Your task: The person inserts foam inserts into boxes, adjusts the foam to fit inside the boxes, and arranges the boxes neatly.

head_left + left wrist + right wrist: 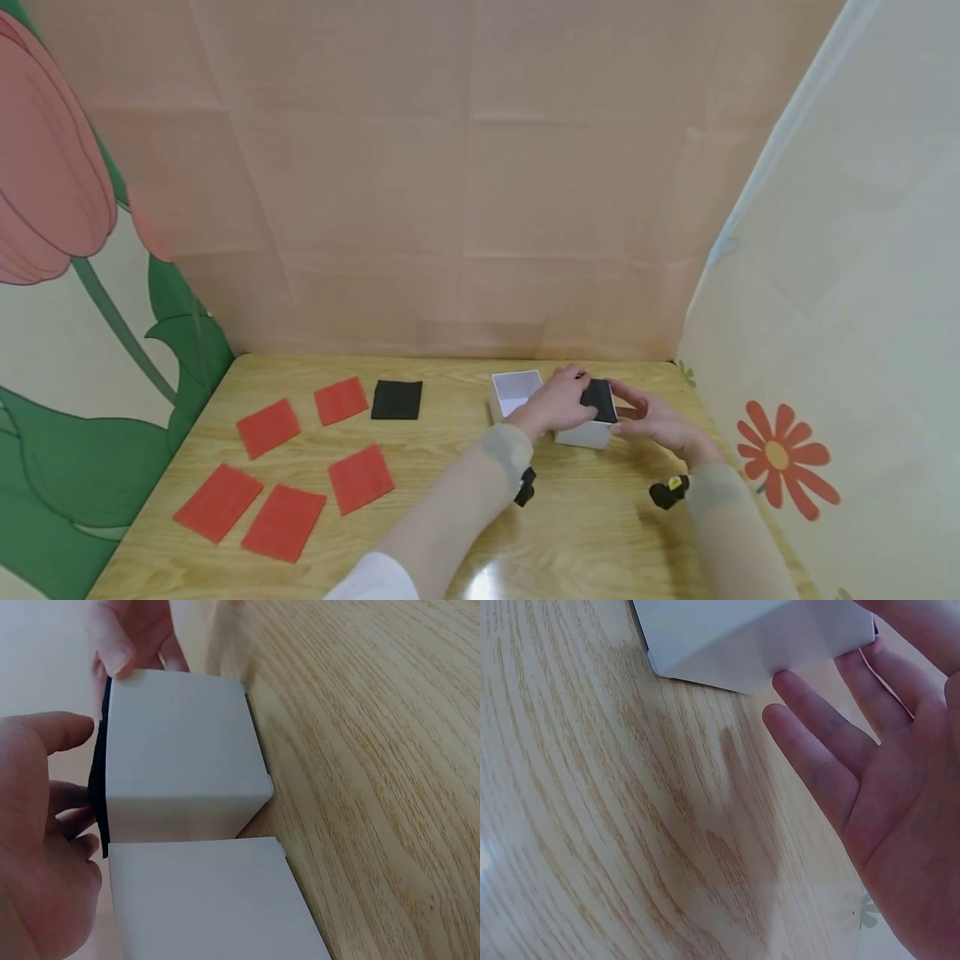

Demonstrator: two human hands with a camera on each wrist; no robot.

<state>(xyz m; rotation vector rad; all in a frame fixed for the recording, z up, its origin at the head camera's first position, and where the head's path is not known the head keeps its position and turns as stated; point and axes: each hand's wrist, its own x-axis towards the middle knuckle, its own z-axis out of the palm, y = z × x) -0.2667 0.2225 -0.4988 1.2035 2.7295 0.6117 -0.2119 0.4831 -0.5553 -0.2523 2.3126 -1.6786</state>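
Note:
Two white boxes stand side by side near the back right of the table. The left white box [517, 385] is open-topped, with its inside showing. A black cloth square [602, 398] lies across the top of the right white box [583, 435]. My left hand [557, 403] reaches over the left box, its fingertips on the black square; in the left wrist view its thumb [71, 729] is raised off the cloth. At the right box's side is my right hand [660, 423], thumb at the top front corner, with extended fingers [817, 712] touching the box wall.
Several red cloth squares [285, 522] lie spread over the left of the wooden table [570, 533]. Another flat black square [397, 400] lies left of the boxes. A pinkish-tan sheet [450, 208] hangs behind, and a white flowered sheet [840, 317] borders the right side.

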